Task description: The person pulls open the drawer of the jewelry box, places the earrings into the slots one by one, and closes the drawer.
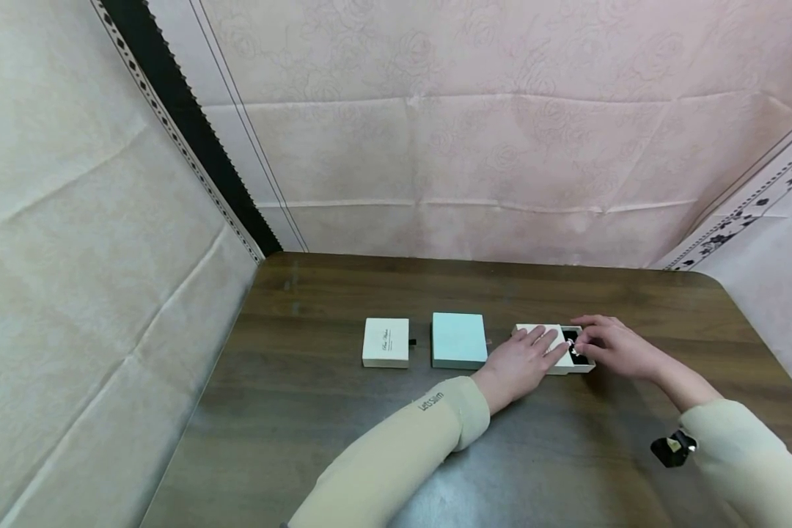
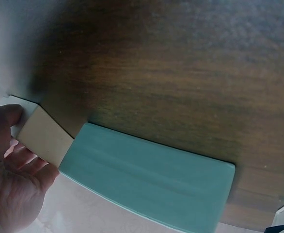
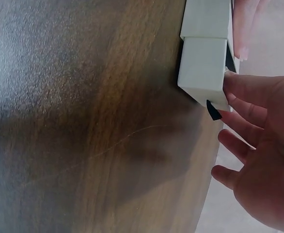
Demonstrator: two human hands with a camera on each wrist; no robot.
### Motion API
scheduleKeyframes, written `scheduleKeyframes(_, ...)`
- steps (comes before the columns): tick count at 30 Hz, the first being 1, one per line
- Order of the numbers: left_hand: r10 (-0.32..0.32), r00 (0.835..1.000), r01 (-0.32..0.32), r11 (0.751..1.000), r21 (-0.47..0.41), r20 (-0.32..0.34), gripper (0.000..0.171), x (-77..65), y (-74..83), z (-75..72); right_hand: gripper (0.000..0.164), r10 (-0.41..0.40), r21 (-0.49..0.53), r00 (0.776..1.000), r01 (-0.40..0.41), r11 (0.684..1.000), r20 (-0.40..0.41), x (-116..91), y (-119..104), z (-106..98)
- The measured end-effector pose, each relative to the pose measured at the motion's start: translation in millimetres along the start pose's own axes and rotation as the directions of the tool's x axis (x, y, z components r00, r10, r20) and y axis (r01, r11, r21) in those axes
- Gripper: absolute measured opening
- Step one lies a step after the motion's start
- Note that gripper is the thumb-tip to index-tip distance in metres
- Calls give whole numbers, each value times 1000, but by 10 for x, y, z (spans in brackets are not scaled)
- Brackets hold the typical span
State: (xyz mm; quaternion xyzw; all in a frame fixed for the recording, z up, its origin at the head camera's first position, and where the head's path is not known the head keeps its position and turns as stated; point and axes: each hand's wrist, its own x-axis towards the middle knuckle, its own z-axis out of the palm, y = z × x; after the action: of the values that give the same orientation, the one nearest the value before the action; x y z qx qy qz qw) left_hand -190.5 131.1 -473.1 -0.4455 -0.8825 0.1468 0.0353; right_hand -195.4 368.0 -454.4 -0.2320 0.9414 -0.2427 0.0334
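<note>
A white drawer box (image 1: 543, 334) lies on the table with its drawer (image 3: 202, 65) pulled out to the right. A black insert shows inside the drawer, with a small shiny piece of jewelry (image 1: 573, 350) on it. My left hand (image 1: 518, 367) lies over the box's sleeve (image 2: 47, 136) and holds it between thumb and fingers. At the drawer, my right hand (image 1: 617, 348) pinches the jewelry with thumb and forefinger; its other fingers are loosely bent. The jewelry's exact kind is too small to tell. A black pull tab (image 3: 213, 110) hangs from the drawer's end.
To the left of the drawer box sits a closed turquoise box (image 1: 458, 339). Farther left is a smaller white box (image 1: 386, 342) with dark lettering and a black tab on its right side. All stand on a brown wooden table (image 1: 290, 433), with pale cloth (image 1: 488, 161) hanging behind it.
</note>
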Motion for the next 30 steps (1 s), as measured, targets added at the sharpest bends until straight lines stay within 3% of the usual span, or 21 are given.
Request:
scheduleKeyframes(8, 0, 1000, 0, 1000, -9, 3, 54, -5, -5, -1, 20, -43, -47, 999, 43, 998, 6, 11, 32, 7)
scheduleKeyframes(21, 4, 1000, -4, 1000, 10, -7, 53, -11, -7, 10, 26, -89, -56, 991, 95, 994, 102, 80, 9, -52)
scheduleKeyframes(30, 3, 1000, -3, 1000, 9, -18, 53, 3, -5, 22, 24, -45, -108, 998, 50, 993, 48, 69, 1, -16)
